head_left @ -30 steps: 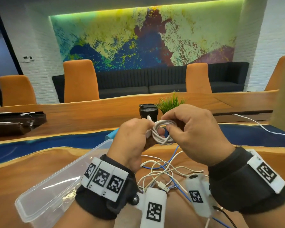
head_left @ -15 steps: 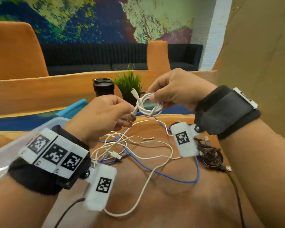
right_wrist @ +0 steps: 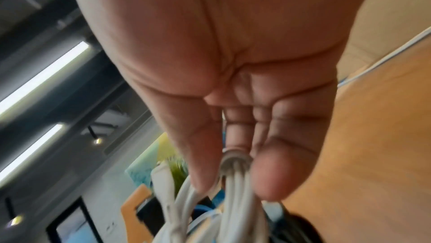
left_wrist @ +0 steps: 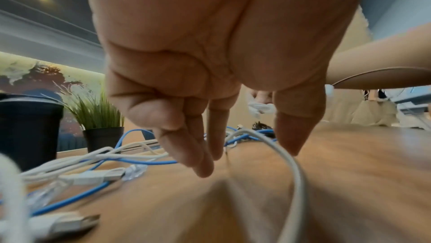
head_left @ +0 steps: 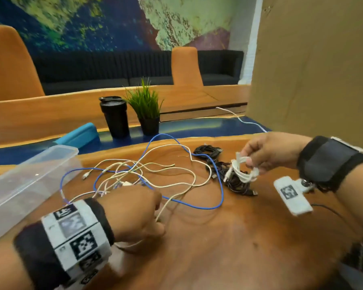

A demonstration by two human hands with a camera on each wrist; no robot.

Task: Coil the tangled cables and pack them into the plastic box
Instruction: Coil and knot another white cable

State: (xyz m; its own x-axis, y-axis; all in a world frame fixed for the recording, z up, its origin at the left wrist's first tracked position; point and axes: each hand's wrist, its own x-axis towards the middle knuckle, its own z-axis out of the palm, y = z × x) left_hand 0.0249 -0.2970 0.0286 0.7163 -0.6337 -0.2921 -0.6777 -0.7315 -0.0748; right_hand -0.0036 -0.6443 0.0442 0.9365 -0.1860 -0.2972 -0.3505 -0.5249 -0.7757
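Head view: a glossy orange-brown wooden table [head_left: 228,237] with a blue resin strip spreads under both hands; behind it stand orange chairs, a dark sofa and a painted wall. The right hand [head_left: 268,152] hangs above the table, thumb and fingers pinching a small coiled white cable [head_left: 242,171] just over a black cable bundle [head_left: 228,174]. Left of those fingers sprawls a tangle of loose white cables [head_left: 155,174] and a thin blue cable [head_left: 197,204]. The left hand [head_left: 134,212] sits low at the tangle's near edge, one white strand passing under its fingers. Left of it the clear plastic box [head_left: 29,181] stands open, near the table's edge. Bare wood lies nearer than both hands. A black tumbler [head_left: 115,116] and a potted green plant [head_left: 147,109] stand beyond the tangle.

Left wrist view: the left fingers [left_wrist: 198,145] point down, straight, tips close to the wood, gripping nothing; a white strand [left_wrist: 286,158] arches between fingers and thumb.

Right wrist view: thumb and fingertips [right_wrist: 272,178] clamp the white coil's loops [right_wrist: 233,191].
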